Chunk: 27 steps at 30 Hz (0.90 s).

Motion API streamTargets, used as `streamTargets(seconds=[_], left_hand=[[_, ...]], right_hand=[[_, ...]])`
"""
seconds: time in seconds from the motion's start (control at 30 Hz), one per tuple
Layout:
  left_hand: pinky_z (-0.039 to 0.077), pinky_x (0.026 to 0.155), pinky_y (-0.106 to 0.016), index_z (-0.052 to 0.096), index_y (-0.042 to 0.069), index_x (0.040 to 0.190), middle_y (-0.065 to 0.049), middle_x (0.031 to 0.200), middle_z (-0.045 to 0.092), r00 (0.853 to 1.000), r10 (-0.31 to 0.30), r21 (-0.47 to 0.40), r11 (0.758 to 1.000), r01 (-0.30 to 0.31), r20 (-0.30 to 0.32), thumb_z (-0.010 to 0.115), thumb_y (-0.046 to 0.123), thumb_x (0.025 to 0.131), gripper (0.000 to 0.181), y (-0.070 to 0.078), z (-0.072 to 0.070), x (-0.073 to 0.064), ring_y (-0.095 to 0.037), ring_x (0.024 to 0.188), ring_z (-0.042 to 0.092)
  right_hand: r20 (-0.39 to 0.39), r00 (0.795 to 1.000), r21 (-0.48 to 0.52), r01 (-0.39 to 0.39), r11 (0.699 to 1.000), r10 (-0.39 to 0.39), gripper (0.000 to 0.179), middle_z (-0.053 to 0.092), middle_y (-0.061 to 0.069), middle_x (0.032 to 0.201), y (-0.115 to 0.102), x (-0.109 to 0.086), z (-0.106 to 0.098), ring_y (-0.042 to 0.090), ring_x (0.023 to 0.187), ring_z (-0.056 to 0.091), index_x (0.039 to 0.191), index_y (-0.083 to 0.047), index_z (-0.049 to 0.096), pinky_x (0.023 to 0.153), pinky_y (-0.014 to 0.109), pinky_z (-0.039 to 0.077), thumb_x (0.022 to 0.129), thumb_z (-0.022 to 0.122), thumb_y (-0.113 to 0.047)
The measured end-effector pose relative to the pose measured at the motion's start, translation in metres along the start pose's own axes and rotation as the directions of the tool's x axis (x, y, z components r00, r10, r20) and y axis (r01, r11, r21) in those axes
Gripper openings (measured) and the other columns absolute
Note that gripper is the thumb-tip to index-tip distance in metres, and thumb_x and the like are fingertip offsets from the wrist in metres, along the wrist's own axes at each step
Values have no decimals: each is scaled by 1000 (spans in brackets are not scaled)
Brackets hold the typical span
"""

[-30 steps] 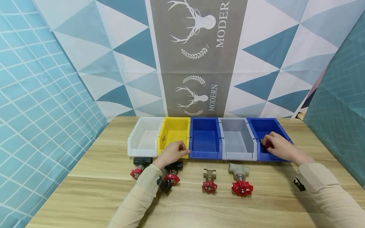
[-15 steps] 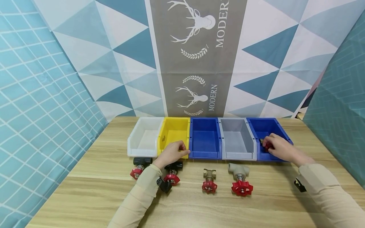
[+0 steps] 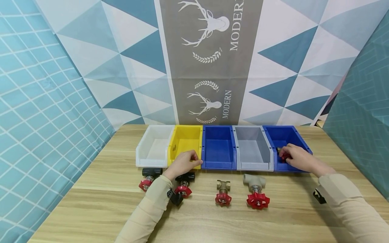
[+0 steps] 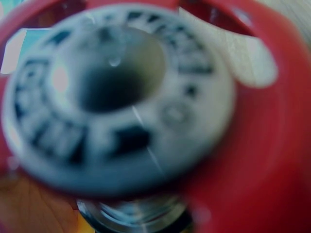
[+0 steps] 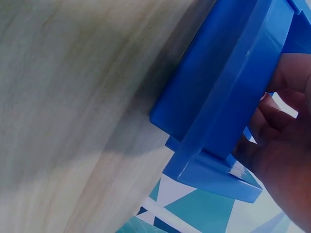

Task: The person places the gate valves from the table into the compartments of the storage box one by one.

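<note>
In the head view my right hand (image 3: pixel 295 157) reaches into the far-right blue bin (image 3: pixel 299 135). Its fingers pinch a valve with a red handwheel (image 3: pixel 285 157), and a bit of brass shows beside them. The right wrist view has the hand (image 5: pixel 284 131) bent over the bin's wall (image 5: pixel 218 102), the valve hidden. My left hand (image 3: pixel 183 163) rests on the front edge of the yellow bin (image 3: pixel 186 132), fingers loosely bent. Below its wrist lies a black tee valve (image 3: pixel 183 189); a red handwheel (image 4: pixel 262 145) fills the left wrist view.
A white bin (image 3: pixel 155 145), a middle blue bin (image 3: pixel 218 145) and a grey bin (image 3: pixel 252 145) complete the row. Before them lie another black valve (image 3: pixel 149 177), a brass valve (image 3: pixel 223 192) and a grey valve (image 3: pixel 256 192) on the wooden table (image 3: pixel 212 226).
My right hand has shifted very slightly down inside the far-right blue bin, with the valve at its fingers. The left hand and the valves on the table stay where they were.
</note>
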<state>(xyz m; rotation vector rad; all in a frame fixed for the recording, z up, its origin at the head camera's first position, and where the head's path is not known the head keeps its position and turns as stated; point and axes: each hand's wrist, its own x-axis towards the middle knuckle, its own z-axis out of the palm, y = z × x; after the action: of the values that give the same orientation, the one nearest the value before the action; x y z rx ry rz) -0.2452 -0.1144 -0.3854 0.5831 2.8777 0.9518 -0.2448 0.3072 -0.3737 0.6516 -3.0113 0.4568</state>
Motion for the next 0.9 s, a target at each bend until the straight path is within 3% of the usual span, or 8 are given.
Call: streamTargets(seconds=[0.47,0.67,0.9], left_hand=[[37,56,-26,54,13,78,2,66,51,1000,-13,7,1000,13,3,63,33,84,23,1,1,0,-14,61,47],[37,57,-26,54,13,78,2,66,51,1000,-11,11,1000,11,0,63,34,84,23,1,0,0,-14,62,47],[37,57,-25,54,13,79,2,67,52,1000,-5,9,1000,5,-1,63,33,85,23,2,0,-1,-14,62,47]], right_hand=[[-29,999,-75,-16,997,14,20,60,17,94,-11,-7,-10,31,86,56,98,3,63,79,53,45,79,57,0],[-126,992,-103,-41,994,28,15,57,15,87,-26,-11,-19,26,76,54,92,2,63,71,47,47,79,56,1],[-151,985,-91,-104,990,90,12,57,12,84,-53,-18,-29,20,69,48,92,2,62,63,38,47,82,58,-5]])
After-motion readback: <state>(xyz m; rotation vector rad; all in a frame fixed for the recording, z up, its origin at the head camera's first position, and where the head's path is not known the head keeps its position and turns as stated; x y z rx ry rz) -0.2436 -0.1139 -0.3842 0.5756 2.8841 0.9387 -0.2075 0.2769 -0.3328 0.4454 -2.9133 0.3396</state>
